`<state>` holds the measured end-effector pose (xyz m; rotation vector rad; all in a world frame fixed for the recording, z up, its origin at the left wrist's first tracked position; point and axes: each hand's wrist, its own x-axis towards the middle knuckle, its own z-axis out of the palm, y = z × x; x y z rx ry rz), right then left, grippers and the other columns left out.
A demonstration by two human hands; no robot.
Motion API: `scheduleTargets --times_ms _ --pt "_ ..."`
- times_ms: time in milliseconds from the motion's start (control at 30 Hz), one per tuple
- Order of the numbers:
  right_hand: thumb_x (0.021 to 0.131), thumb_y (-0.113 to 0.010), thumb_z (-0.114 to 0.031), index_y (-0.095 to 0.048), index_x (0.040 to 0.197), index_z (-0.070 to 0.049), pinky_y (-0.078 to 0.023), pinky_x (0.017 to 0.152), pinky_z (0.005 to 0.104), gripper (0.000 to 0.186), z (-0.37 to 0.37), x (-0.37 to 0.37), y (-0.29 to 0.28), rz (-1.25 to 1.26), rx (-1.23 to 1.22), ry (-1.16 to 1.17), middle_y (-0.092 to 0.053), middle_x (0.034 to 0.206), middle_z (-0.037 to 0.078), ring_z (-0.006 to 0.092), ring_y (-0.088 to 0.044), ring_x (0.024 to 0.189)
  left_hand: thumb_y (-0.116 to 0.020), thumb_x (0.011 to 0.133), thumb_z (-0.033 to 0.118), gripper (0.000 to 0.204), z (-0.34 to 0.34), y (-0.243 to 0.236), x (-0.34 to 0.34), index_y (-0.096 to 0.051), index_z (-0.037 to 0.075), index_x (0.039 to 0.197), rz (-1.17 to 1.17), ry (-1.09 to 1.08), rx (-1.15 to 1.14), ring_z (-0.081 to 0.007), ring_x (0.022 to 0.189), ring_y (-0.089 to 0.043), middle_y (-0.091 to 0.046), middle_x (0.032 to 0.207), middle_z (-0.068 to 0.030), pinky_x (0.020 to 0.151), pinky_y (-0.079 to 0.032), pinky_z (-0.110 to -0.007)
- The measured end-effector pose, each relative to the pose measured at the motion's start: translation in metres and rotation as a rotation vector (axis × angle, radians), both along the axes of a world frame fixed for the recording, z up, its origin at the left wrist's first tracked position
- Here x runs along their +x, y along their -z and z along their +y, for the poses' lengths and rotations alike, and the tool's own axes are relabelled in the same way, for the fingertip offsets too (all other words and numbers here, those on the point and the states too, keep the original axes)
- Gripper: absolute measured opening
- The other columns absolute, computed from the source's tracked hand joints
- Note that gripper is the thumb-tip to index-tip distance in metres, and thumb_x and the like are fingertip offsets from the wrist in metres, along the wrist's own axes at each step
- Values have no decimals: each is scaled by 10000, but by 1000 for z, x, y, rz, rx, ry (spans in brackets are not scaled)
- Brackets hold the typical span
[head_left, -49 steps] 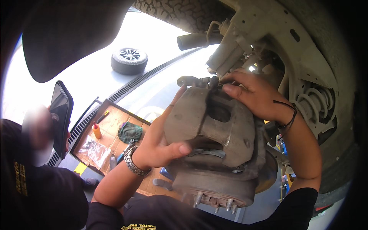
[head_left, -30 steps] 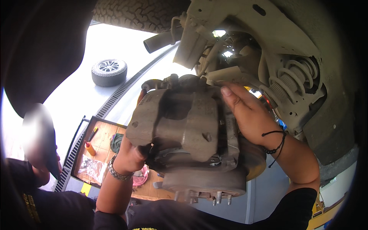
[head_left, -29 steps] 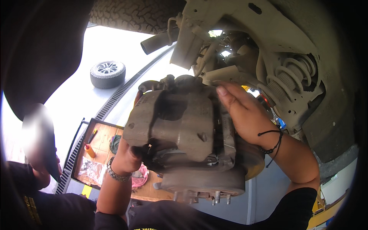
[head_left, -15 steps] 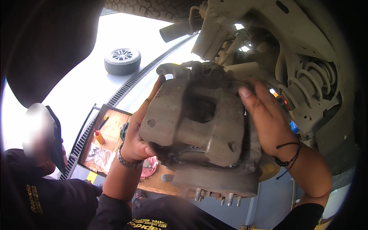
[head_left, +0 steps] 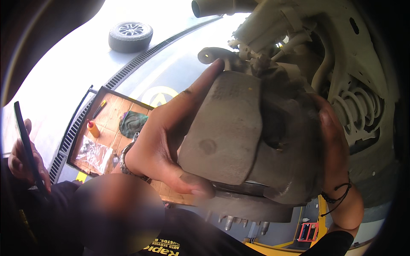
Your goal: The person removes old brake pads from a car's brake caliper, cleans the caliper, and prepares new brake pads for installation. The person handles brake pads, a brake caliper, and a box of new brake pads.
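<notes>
A dusty metal brake caliper (head_left: 220, 128) fills the centre, above a wheel hub (head_left: 247, 209) with several protruding studs. My left hand (head_left: 164, 145) grips the caliper’s left side, thumb along its lower edge and a finger at the top. A metal watch band (head_left: 128, 155) circles that wrist. My right hand (head_left: 333, 136), with a dark cord bracelet, holds the caliper’s right side; its fingertips are partly hidden and blurred. A coil spring (head_left: 356, 115) sits just right of that hand, under the wheel arch.
A tray (head_left: 117, 97) at left holds cardboard, an orange bottle (head_left: 93, 129), a green cloth (head_left: 132, 124) and a plastic bag (head_left: 92, 154). A loose wheel (head_left: 130, 42) lies beyond the floor drain (head_left: 128, 70). A co-worker’s hand (head_left: 21, 158) holds a phone (head_left: 30, 145) at lower left.
The view has shifted, so the caliper looks nearer and tilted. My left hand’s finger now reaches higher on it; both hands still hold it. The co-worker has moved closer along the bottom left.
</notes>
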<state>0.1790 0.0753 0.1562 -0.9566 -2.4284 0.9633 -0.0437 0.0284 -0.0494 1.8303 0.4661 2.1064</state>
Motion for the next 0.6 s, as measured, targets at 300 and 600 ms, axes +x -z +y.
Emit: scheduleTargets --times_ms 300,600 --pt "1038 -364 -407 -485 1407 31 -379 1103 334 586 -1 -3 1 69 -4 271 -563 1357 149 210 -541 1253 -849 447 809 1511 -8 -4 9 -276 -131 1481 -88 2 -201 -324 1381 -437 -403 1500 -257 1131 -348 -439" --pt "1021 -461 -385 -558 1332 14 -471 1009 313 515 -11 -3 20 236 -48 32 -626 1249 114 196 -622 1115 -975 566 482 1363 -2 10 17 -191 -27 1558 -240 244 -182 -254 1349 -443 -459 1457 -191 1138 -320 -385"
